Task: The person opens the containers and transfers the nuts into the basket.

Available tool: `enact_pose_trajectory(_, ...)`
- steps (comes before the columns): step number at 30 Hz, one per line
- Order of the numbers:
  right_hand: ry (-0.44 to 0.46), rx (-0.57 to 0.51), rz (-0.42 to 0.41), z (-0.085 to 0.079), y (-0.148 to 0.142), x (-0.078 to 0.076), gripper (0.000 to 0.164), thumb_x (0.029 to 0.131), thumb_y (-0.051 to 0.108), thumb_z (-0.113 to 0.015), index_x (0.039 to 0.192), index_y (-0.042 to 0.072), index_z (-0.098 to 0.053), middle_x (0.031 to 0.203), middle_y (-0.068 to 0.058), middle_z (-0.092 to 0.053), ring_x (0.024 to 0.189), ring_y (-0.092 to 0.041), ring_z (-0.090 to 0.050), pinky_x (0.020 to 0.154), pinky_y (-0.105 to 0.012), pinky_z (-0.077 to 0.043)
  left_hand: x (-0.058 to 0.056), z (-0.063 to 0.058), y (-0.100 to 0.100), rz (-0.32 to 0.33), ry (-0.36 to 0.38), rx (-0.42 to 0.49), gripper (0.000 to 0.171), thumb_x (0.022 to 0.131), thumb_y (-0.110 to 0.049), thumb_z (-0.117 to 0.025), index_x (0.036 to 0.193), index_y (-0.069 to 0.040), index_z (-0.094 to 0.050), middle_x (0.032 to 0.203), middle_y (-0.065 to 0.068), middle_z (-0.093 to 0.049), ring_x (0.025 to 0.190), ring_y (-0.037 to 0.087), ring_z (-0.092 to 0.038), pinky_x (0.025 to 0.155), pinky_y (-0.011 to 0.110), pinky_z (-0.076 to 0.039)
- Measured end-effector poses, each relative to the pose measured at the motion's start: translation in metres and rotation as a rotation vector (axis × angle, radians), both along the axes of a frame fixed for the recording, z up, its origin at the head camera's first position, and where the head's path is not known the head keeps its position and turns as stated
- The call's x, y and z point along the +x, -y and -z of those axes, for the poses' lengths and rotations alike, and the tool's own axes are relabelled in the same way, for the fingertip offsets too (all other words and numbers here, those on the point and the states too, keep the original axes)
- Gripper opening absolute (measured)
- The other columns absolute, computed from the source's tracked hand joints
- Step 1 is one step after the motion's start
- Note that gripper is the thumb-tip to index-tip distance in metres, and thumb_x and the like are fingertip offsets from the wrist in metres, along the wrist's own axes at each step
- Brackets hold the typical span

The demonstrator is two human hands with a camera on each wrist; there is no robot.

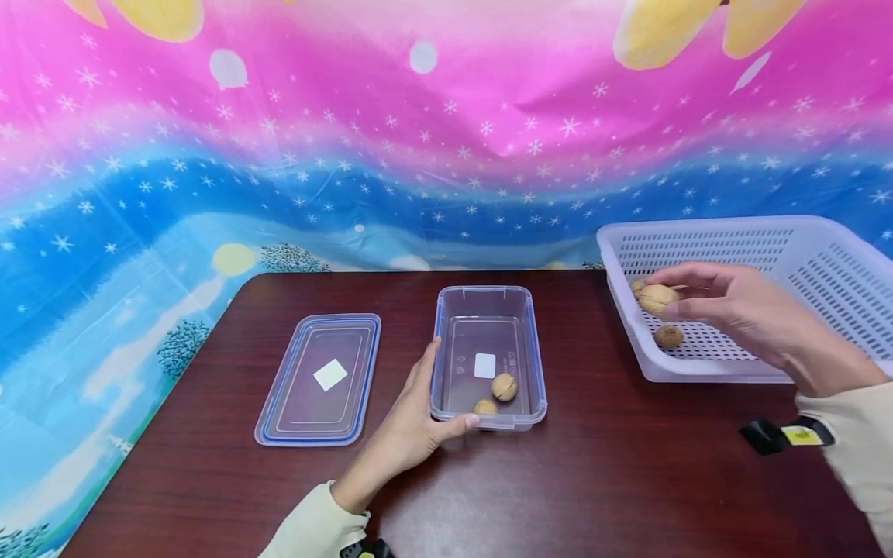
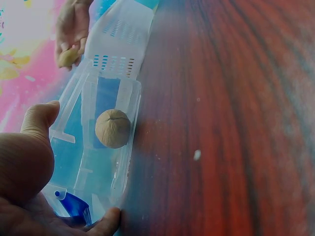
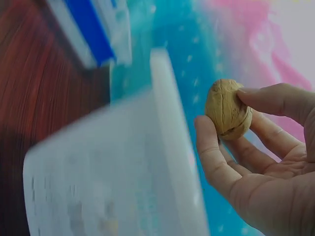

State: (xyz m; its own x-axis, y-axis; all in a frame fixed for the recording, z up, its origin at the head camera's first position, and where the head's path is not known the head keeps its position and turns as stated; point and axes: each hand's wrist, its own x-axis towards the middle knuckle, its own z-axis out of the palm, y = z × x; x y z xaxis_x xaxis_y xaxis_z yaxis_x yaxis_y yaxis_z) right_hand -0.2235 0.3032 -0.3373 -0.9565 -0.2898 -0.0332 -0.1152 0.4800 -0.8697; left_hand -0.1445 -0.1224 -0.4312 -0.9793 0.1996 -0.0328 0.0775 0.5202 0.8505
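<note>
My right hand pinches a walnut between thumb and fingers, over the left part of a white slotted basket. In the right wrist view the walnut shows clearly, its seam facing down, beside the basket's rim. Below it in the basket lies another walnut, and one more is partly hidden behind the held one. My left hand grips the near left corner of a clear plastic box, thumb at the front rim. Two walnuts rest in the box near its front wall.
A clear lid with a blue seal and a white label lies flat left of the box. Everything stands on a dark red-brown wooden table. Behind it hangs a pink and blue patterned cloth.
</note>
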Motion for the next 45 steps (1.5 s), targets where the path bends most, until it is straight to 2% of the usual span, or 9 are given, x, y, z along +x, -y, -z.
enact_pose_trajectory(5, 0.05, 0.114, 0.02, 0.004, -0.029, -0.009, 0.042, 0.101, 0.017, -0.07, 0.142, 0.019, -0.065, 0.13, 0.028, -0.064, 0.117, 0.006, -0.052, 0.086, -0.02, -0.046, 0.0, 0.0, 0.001, -0.003, 0.001, -0.002, 0.119, 0.082, -0.037, -0.09, 0.17, -0.027, -0.011, 0.171, 0.011, -0.027, 0.149, 0.033, -0.04, 0.119, 0.055, -0.036)
enact_pose_trajectory(13, 0.116, 0.07, -0.032, 0.014, -0.056, -0.023, 0.039, 0.101, 0.002, -0.064, 0.138, 0.015, -0.066, 0.123, 0.025, -0.067, 0.105, -0.002, -0.069, 0.084, -0.022, -0.054, 0.0, 0.0, 0.001, 0.001, 0.004, -0.005, 0.118, 0.082, -0.037, -0.089, 0.17, -0.028, -0.01, 0.172, 0.01, -0.025, 0.15, 0.033, -0.039, 0.119, 0.056, -0.035)
enact_pose_trajectory(21, 0.17, 0.181, 0.005, 0.024, -0.067, -0.032, 0.039, 0.097, 0.011, -0.074, 0.135, 0.017, -0.069, 0.116, 0.036, -0.056, 0.1, -0.003, -0.068, 0.084, -0.027, -0.058, 0.0, 0.0, 0.0, 0.005, 0.005, -0.005, 0.119, 0.082, -0.038, -0.089, 0.17, -0.029, -0.01, 0.172, 0.01, -0.026, 0.149, 0.033, -0.041, 0.119, 0.056, -0.036)
enact_pose_trajectory(26, 0.188, 0.225, -0.005, 0.031, -0.075, -0.04, 0.038, 0.096, 0.014, -0.075, 0.134, 0.015, -0.068, 0.113, 0.037, -0.058, 0.098, -0.009, -0.074, 0.084, -0.027, -0.058, 0.0, 0.0, 0.0, 0.004, 0.003, -0.005, 0.118, 0.082, -0.038, -0.089, 0.17, -0.03, -0.01, 0.172, 0.009, -0.026, 0.149, 0.033, -0.04, 0.119, 0.056, -0.036)
enact_pose_trajectory(29, 0.178, 0.275, -0.012, 0.033, -0.079, -0.042, 0.041, 0.096, 0.016, -0.075, 0.135, 0.011, -0.066, 0.114, 0.029, -0.061, 0.097, -0.009, -0.074, 0.083, -0.026, -0.057, -0.001, 0.001, 0.0, 0.002, 0.006, -0.006, 0.118, 0.083, -0.038, -0.089, 0.17, -0.03, -0.01, 0.172, 0.008, -0.025, 0.149, 0.033, -0.04, 0.119, 0.056, -0.036)
enact_pose_trajectory(33, 0.171, 0.33, -0.036, 0.038, -0.078, -0.045, 0.046, 0.096, 0.016, -0.074, 0.138, 0.003, -0.062, 0.128, 0.003, -0.067, 0.097, -0.008, -0.073, 0.083, -0.027, -0.057, -0.001, 0.001, 0.001, -0.005, 0.011, -0.006, 0.118, 0.082, -0.038, -0.089, 0.17, -0.031, -0.01, 0.172, 0.009, -0.025, 0.15, 0.033, -0.04, 0.119, 0.056, -0.036)
enact_pose_trajectory(36, 0.201, 0.325, -0.051, 0.041, -0.076, -0.047, 0.044, 0.097, 0.012, -0.071, 0.138, -0.001, -0.061, 0.131, -0.012, -0.067, 0.097, -0.008, -0.073, 0.084, -0.028, -0.058, 0.0, 0.001, 0.001, -0.008, 0.013, -0.008, 0.118, 0.083, -0.038, -0.089, 0.17, -0.031, -0.01, 0.173, 0.008, -0.024, 0.15, 0.033, -0.039, 0.119, 0.056, -0.036)
enact_pose_trajectory(40, 0.246, 0.317, -0.052, 0.044, -0.075, -0.049, 0.043, 0.097, 0.005, -0.067, 0.138, -0.006, -0.059, 0.125, -0.008, -0.067, 0.095, -0.006, -0.072, 0.085, -0.028, -0.059, 0.0, 0.001, 0.0, -0.002, 0.013, -0.004, 0.118, 0.083, -0.038, -0.089, 0.17, -0.031, -0.009, 0.173, 0.008, -0.024, 0.151, 0.033, -0.038, 0.119, 0.056, -0.036)
enact_pose_trajectory(45, 0.279, 0.319, -0.054, 0.046, -0.076, -0.05, 0.049, 0.098, -0.001, -0.062, 0.142, -0.018, -0.048, 0.125, -0.017, -0.066, 0.093, -0.012, -0.074, 0.085, -0.032, -0.061, -0.001, 0.001, 0.0, -0.001, 0.008, 0.003, 0.119, 0.082, -0.038, -0.09, 0.17, -0.031, -0.01, 0.172, 0.009, -0.025, 0.15, 0.033, -0.039, 0.118, 0.056, -0.037)
